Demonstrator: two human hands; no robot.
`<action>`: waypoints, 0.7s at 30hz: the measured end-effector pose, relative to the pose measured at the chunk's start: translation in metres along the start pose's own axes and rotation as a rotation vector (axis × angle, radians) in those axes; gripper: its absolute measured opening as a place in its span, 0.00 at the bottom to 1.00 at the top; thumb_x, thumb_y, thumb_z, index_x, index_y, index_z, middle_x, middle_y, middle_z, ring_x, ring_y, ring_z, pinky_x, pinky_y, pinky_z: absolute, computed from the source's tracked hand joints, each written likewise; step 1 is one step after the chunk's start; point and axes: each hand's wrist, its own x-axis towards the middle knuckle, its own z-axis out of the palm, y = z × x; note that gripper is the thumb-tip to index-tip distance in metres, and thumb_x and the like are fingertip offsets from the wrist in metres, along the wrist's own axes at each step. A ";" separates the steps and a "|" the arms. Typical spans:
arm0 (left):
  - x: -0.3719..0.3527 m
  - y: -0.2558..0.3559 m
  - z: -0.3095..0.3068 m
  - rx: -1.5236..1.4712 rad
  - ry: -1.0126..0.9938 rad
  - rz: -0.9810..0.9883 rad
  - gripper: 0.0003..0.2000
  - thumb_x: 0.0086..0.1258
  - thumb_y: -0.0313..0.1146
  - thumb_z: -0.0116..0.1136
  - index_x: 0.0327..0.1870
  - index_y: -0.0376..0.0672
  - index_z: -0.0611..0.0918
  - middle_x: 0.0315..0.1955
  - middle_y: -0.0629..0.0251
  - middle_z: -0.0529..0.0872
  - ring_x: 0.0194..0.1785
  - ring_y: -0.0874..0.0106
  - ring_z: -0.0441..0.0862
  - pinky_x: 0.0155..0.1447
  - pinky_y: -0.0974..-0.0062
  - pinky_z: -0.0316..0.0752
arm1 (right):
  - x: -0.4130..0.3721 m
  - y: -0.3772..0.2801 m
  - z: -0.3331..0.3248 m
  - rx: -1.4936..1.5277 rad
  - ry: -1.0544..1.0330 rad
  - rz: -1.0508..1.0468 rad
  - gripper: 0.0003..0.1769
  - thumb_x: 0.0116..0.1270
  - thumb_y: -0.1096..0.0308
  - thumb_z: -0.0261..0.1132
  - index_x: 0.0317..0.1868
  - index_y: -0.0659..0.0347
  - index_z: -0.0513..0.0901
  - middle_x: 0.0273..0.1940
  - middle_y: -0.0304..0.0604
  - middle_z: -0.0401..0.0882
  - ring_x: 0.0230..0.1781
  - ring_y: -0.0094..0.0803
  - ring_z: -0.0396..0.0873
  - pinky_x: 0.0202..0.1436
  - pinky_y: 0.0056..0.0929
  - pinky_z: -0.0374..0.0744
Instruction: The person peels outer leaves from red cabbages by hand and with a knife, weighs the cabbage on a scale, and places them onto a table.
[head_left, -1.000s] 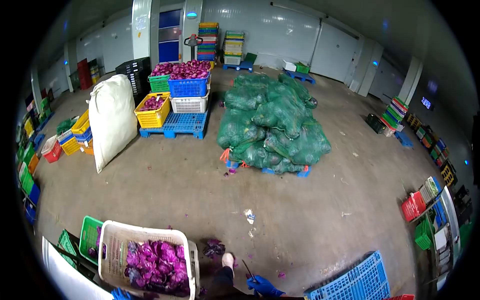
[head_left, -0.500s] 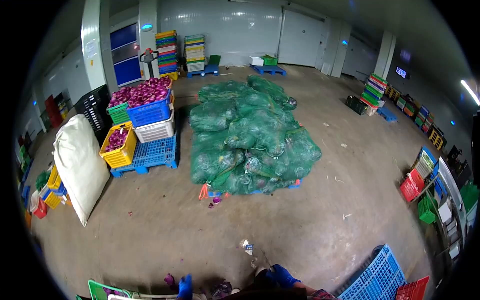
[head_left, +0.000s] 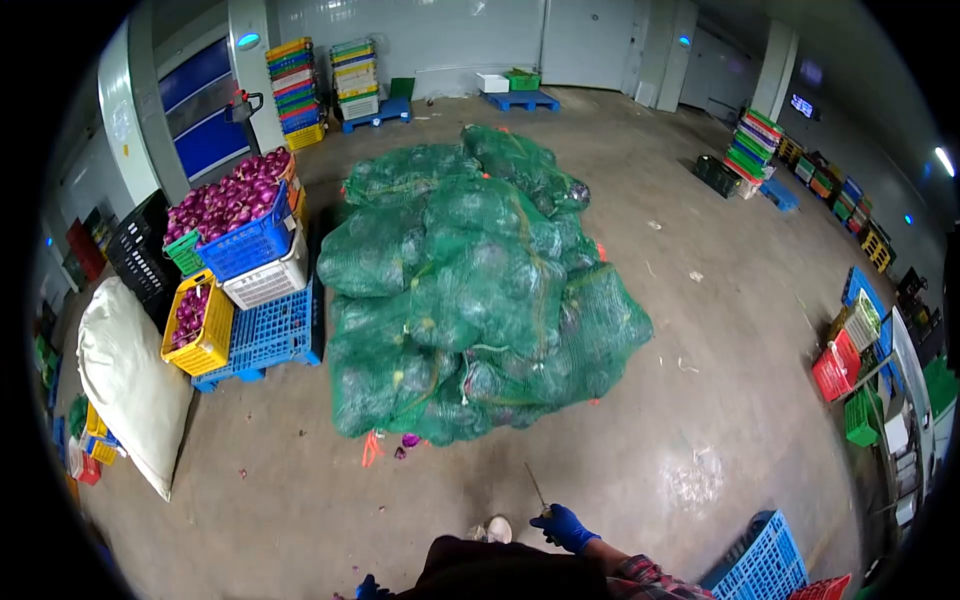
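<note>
right hand [head_left: 562, 525] on knife [head_left: 538, 491], sacks ahead
blue-gloved right hand closed round the knife handle, blade angled up and forward. green net sack pile [head_left: 470, 290] sits on the floor [head_left: 720, 300] ahead of it, well apart. left hand [head_left: 368, 588] clipped at frame edge, can't tell its grip.

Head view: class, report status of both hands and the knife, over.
Right hand gloved, shut on knife, blade aimed at green net sacks. Left hand at bottom edge, grip unreadable. Purple scraps on floor ahead of the sacks.
</note>
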 end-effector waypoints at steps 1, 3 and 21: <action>-0.010 0.014 0.010 -0.032 -0.002 -0.025 0.33 0.62 0.63 0.52 0.50 0.38 0.76 0.41 0.48 0.82 0.43 0.62 0.81 0.41 0.64 0.77 | 0.014 -0.016 -0.013 0.002 -0.003 0.006 0.24 0.53 0.56 0.74 0.38 0.64 0.72 0.23 0.42 0.74 0.18 0.29 0.75 0.18 0.27 0.76; -0.006 0.041 0.030 -0.064 -0.007 -0.045 0.32 0.62 0.62 0.52 0.52 0.38 0.74 0.41 0.47 0.81 0.41 0.60 0.81 0.38 0.62 0.77 | 0.044 -0.040 -0.031 -0.006 -0.005 0.014 0.23 0.54 0.57 0.73 0.38 0.63 0.72 0.23 0.42 0.74 0.18 0.30 0.75 0.19 0.27 0.77; -0.046 0.487 0.327 -0.475 -0.658 0.340 0.22 0.69 0.53 0.50 0.51 0.44 0.72 0.46 0.50 0.81 0.44 0.56 0.82 0.50 0.56 0.77 | 0.174 -0.198 -0.237 0.364 0.290 -0.077 0.17 0.69 0.61 0.58 0.52 0.63 0.77 0.45 0.45 0.81 0.44 0.37 0.80 0.48 0.39 0.79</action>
